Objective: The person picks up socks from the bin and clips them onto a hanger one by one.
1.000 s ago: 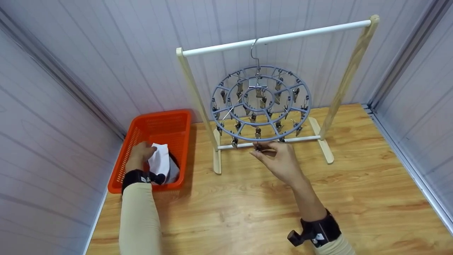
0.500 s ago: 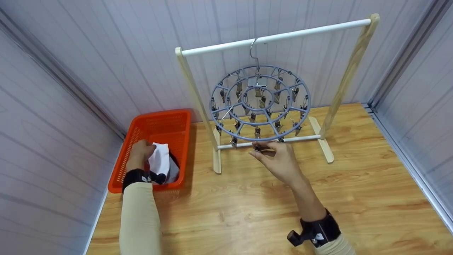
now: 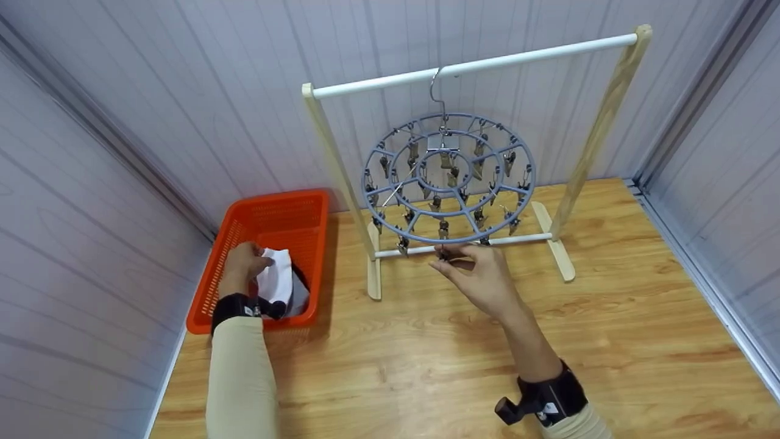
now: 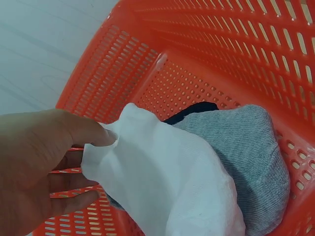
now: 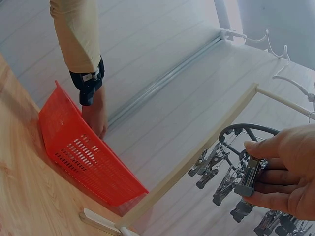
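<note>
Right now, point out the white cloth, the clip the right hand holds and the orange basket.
White cloth (image 4: 160, 169): left wrist view, its middle.
Clip (image 5: 250, 174): right wrist view, its metal body.
Orange basket (image 3: 281, 211): head view, its far wall.

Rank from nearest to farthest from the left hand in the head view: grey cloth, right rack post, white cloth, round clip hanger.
1. White cloth: pinched by the left hand.
2. Grey cloth: just right, partly covered.
3. Round clip hanger: farther right, on the rail.
4. Right rack post: beyond the hanger.
</note>
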`<act>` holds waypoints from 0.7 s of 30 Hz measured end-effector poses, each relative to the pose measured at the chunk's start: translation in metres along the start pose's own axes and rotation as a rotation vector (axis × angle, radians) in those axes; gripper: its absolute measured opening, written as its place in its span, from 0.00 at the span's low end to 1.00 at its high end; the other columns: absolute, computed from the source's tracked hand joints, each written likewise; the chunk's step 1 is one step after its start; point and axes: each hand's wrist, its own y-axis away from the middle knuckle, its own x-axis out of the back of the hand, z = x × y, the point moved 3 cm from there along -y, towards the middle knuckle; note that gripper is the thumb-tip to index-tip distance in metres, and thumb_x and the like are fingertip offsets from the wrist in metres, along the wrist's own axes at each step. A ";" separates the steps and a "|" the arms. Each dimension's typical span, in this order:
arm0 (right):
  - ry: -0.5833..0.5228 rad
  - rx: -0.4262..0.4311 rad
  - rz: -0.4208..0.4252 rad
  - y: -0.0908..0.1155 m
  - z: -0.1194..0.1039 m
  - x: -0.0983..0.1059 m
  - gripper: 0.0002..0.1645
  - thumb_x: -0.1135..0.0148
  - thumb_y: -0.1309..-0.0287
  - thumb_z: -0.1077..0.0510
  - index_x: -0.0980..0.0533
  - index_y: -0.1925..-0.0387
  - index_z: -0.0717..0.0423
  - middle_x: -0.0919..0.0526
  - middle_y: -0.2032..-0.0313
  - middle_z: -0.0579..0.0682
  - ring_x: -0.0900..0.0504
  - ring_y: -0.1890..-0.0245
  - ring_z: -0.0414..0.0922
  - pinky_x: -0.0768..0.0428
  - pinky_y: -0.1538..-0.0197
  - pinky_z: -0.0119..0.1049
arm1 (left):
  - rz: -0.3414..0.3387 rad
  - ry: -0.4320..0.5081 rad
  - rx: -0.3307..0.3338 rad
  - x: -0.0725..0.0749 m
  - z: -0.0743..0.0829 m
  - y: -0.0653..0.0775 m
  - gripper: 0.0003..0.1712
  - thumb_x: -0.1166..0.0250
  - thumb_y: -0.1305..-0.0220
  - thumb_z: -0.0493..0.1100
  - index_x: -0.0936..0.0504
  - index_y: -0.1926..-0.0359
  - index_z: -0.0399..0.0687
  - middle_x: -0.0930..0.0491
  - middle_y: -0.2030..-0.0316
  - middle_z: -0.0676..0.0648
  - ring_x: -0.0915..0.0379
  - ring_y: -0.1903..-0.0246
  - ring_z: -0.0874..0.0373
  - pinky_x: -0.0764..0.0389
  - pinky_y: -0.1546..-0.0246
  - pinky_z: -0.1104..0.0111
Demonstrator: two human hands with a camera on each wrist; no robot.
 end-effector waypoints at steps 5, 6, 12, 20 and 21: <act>0.004 -0.006 0.002 0.000 -0.001 0.000 0.19 0.23 0.37 0.58 0.13 0.47 0.61 0.11 0.51 0.60 0.11 0.49 0.56 0.14 0.48 0.34 | 0.003 0.050 0.011 0.000 0.001 0.000 0.30 0.33 0.27 0.43 0.26 0.32 0.29 0.27 0.35 0.27 0.28 0.41 0.33 0.23 0.38 0.42; 0.003 -0.006 0.005 0.000 -0.001 0.000 0.19 0.23 0.37 0.58 0.13 0.47 0.61 0.11 0.51 0.60 0.11 0.49 0.55 0.14 0.48 0.35 | 0.009 0.061 0.011 0.000 0.002 0.000 0.30 0.34 0.26 0.43 0.26 0.31 0.28 0.28 0.34 0.27 0.29 0.39 0.33 0.24 0.37 0.42; 0.011 0.009 0.012 0.000 -0.001 0.003 0.18 0.23 0.37 0.57 0.13 0.47 0.59 0.10 0.52 0.53 0.10 0.52 0.48 0.13 0.47 0.40 | 0.101 0.109 -0.064 0.003 0.014 0.001 0.29 0.36 0.24 0.43 0.25 0.32 0.26 0.28 0.32 0.26 0.33 0.33 0.32 0.29 0.33 0.42; 0.022 0.023 0.010 -0.001 0.002 0.003 0.18 0.24 0.37 0.57 0.13 0.47 0.60 0.10 0.52 0.54 0.10 0.52 0.50 0.14 0.48 0.37 | 0.256 0.165 -0.155 0.018 0.030 0.016 0.26 0.34 0.24 0.48 0.17 0.39 0.29 0.19 0.40 0.30 0.25 0.40 0.35 0.24 0.40 0.47; 0.020 0.024 0.011 -0.001 0.002 0.003 0.18 0.24 0.37 0.58 0.13 0.47 0.60 0.10 0.52 0.55 0.10 0.51 0.51 0.14 0.48 0.37 | 0.277 0.170 -0.166 0.020 0.032 0.019 0.26 0.34 0.24 0.49 0.17 0.39 0.30 0.18 0.41 0.31 0.25 0.40 0.36 0.24 0.41 0.48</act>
